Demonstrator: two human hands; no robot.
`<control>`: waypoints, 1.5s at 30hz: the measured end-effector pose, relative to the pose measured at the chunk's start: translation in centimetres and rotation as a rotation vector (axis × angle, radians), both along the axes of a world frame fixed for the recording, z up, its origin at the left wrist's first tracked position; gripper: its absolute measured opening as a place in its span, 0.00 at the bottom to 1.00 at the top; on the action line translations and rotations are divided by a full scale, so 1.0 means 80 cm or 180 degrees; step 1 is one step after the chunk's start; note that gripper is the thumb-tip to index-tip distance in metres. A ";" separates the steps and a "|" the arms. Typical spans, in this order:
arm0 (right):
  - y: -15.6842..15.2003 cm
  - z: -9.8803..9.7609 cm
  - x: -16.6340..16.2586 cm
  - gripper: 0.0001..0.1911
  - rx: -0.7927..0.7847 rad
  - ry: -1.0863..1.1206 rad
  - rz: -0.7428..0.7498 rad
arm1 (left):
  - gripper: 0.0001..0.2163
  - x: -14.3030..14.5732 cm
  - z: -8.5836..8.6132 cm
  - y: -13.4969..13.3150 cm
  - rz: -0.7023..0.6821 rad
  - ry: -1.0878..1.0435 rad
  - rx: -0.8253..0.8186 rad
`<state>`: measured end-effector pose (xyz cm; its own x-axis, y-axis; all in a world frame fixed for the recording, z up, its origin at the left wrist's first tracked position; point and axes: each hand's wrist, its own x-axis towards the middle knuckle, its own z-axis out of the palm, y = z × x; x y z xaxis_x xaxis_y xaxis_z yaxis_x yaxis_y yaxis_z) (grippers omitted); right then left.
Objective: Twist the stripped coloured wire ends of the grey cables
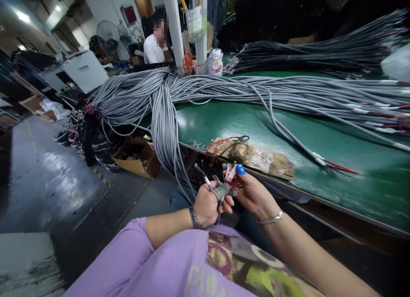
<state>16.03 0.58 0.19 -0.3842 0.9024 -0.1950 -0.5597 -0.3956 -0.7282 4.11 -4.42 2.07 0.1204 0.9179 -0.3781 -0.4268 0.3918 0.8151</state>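
My left hand (206, 203) is closed around the ends of several grey cables (221, 191), with thin coloured wires fanning out of them. One cable end (207, 181) with a white band sticks up apart from the others. Beside it, my right hand (253, 194) has its fingers bent together at the red wires (235, 185). A blue cover (240, 169) sits on one of its fingertips. Next to that is a pale pink piece (229, 173); whether it is a finger wrap or something held, I cannot tell. Part of the right fingers is hidden.
A large bundle of grey cables (224, 88) lies along the green table (218, 117) and droops over its edge. A taped cardboard strip (256, 158) lies at the front edge. Behind are black cables (304, 53), red scissors (187, 61) and a seated person (152, 47).
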 end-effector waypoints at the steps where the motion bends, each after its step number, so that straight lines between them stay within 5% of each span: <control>1: 0.000 -0.001 0.000 0.18 -0.0058 0.0042 0.0007 | 0.21 0.001 0.000 0.000 -0.0001 0.0008 -0.0010; 14: 0.001 0.007 0.004 0.21 -0.0445 0.0266 0.0044 | 0.21 -0.011 -0.002 -0.008 -0.0056 0.0106 0.0024; 17: 0.005 0.007 0.007 0.16 -0.0381 0.0138 0.0098 | 0.21 -0.014 -0.001 -0.011 0.0008 0.0100 0.0057; 22: 0.007 0.002 0.004 0.13 -0.0403 -0.0004 -0.0118 | 0.21 -0.012 0.003 -0.008 0.0303 -0.0035 0.0122; 27: -0.004 -0.002 -0.005 0.16 0.0320 -0.0378 -0.0938 | 0.21 -0.006 0.004 -0.003 0.0346 -0.0152 0.0056; 33: -0.005 0.003 -0.010 0.28 -0.0023 0.0092 0.0440 | 0.21 -0.002 0.003 0.000 0.0328 -0.0182 0.0047; 45: 0.001 -0.005 -0.008 0.25 -0.0112 0.0017 0.0241 | 0.22 -0.003 -0.010 -0.002 0.0232 -0.0064 0.0079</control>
